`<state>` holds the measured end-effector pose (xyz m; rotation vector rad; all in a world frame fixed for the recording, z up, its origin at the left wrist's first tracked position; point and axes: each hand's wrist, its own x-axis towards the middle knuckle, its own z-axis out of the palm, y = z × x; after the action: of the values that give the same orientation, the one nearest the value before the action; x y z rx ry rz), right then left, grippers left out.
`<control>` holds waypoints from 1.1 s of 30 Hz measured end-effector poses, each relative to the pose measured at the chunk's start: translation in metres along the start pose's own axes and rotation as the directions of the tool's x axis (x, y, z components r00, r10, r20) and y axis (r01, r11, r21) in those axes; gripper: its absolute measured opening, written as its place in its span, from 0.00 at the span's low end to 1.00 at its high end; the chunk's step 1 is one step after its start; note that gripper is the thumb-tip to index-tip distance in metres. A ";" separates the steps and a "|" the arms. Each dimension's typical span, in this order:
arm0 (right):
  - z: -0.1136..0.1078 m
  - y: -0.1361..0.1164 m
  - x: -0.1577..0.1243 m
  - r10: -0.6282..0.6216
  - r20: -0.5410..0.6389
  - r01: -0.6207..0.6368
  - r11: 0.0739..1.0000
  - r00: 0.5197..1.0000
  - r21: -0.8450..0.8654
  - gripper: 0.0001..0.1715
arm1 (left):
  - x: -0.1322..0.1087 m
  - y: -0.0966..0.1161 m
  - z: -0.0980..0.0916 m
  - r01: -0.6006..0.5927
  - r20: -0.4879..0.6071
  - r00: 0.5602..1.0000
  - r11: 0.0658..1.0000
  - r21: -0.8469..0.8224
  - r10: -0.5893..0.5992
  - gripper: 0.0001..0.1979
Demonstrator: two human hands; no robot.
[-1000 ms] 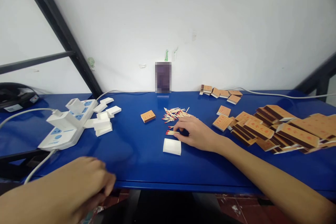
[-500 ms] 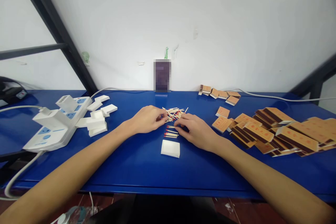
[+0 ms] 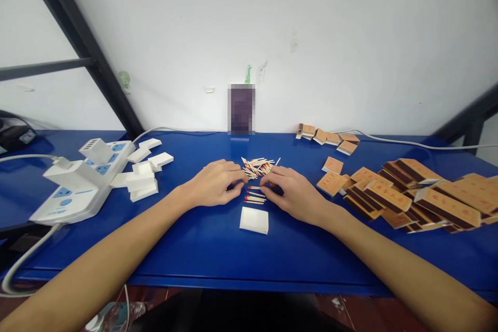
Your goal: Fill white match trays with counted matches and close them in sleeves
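Note:
A loose heap of red-headed matches (image 3: 259, 167) lies between my hands on the blue table. Below it, several matches (image 3: 255, 199) are laid side by side, heads to the left. My right hand (image 3: 291, 192) has thumb and forefinger at the tail of the uppermost single match (image 3: 254, 188), apparently gripping it. My left hand (image 3: 218, 182) rests at the heap's left side, fingers curved and thumb a little apart, with nothing visible in them. Nearer to me lies a white matchbox tray (image 3: 254, 220), just below the row.
More white trays (image 3: 142, 181) are piled at left beside a white power strip (image 3: 70, 197) with plugged-in chargers. Orange matchbox sleeves (image 3: 377, 194) form a large pile at right, with several smaller ones (image 3: 332, 138) near the wall. A blurred dark panel (image 3: 241, 109) stands at the back.
My left hand has drawn back slightly from the heap, its thumb lower and further from the fingers. My right hand stays by the same match. The view has shifted a little.

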<state>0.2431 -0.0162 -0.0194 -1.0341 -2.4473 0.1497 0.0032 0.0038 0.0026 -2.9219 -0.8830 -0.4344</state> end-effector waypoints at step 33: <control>-0.008 -0.008 -0.002 -0.145 0.144 0.131 0.986 0.979 0.103 0.17 | -0.001 0.007 0.003 -0.023 0.008 1.000 0.995 -0.097 0.024 0.05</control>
<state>0.2429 -0.0242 -0.0109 -0.8365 -2.6114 0.3034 0.0074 -0.0023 -0.0003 -3.0213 -0.8515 -0.4757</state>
